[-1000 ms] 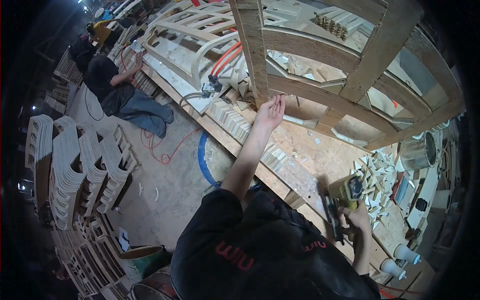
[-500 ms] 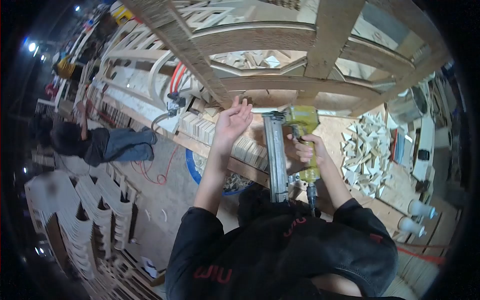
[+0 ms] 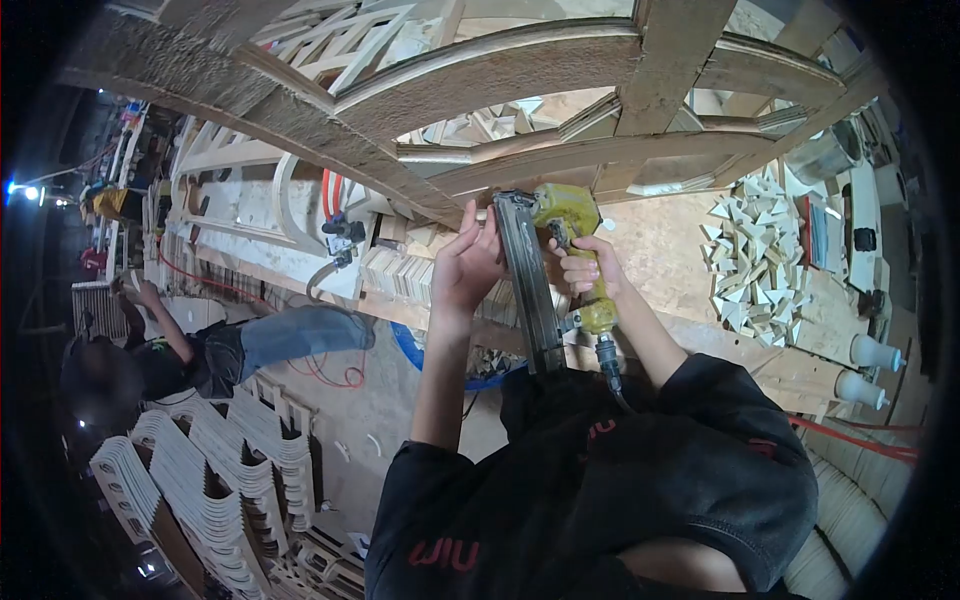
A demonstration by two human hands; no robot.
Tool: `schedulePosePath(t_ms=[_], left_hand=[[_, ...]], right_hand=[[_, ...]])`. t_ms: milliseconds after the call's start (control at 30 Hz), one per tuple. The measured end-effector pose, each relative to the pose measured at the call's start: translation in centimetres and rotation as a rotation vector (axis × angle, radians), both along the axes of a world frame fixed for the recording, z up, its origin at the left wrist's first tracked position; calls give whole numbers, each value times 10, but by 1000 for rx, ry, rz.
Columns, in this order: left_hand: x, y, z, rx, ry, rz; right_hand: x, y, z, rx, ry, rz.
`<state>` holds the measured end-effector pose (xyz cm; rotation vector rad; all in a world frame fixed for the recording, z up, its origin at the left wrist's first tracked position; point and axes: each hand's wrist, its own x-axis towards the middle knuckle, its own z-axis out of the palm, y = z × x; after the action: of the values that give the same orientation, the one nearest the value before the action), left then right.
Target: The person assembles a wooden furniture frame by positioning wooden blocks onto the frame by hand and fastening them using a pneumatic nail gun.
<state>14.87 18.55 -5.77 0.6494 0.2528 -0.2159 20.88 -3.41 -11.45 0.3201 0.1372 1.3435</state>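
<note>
My right hand [image 3: 590, 268] is wrapped round the handle of a yellow-green pneumatic nail gun [image 3: 568, 212], its index finger by the trigger. The gun's long dark magazine [image 3: 530, 285] slants down toward my body, and an air hose joins the handle's lower end. My left hand [image 3: 468, 262] is raised beside the gun's nose, fingers pointing up at the lower edge of the wooden frame [image 3: 600, 165]. A small pale wood piece [image 3: 482, 214] shows between its fingertips, partly hidden. The frame stands on the workbench [image 3: 650, 235], leaning over both hands.
A row of thin wooden slats [image 3: 400, 275] lines the bench edge on the left. Small triangular wood blocks [image 3: 760, 250] lie heaped on the right, near two white bottles [image 3: 875, 352]. A blue tub [image 3: 410, 345] of offcuts sits below. Another person [image 3: 210, 350] works at left.
The nail gun has moved up and left, its nose now close to my left hand and the frame. My left fingers have closed together. The view has shifted, and the frame appears nearer.
</note>
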Motion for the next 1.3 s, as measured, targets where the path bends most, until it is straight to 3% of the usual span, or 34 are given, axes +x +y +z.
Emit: schedulePosePath(t_ms=[100,233,333,433,567,633,700,767,867,900,1067,1300], left_hand=[[-1,0,3,479,-152,-65],[-3,1,4,751,-246,-112],[-3,0,1,821,-276,-128],[-4,3,-11,666,-332,-89],[-8,48,-77,864,-398,-119],[-10,43,-54,703,-263,321],[-6,36,-7,732,-157,767],[15,42,41,1275,-277,775],[29,58,60,1192,-148,105],[34,46,69,1071,-161,141],[54,66,22,1144,-212,133],[53,50,25,1166,-260,299]], right_hand=[[1,6,0,20,19,-15],[3,10,-2,21,8,-33],[3,12,-2,35,-19,-29],[2,13,2,26,14,-33],[2,13,1,30,-7,-36],[2,12,0,21,-11,-36],[2,12,0,24,-10,-38],[1,13,0,27,4,-44],[0,13,2,26,18,-39],[0,13,1,28,6,-39],[2,13,-1,48,-10,-46],[0,14,-4,34,1,-63]])
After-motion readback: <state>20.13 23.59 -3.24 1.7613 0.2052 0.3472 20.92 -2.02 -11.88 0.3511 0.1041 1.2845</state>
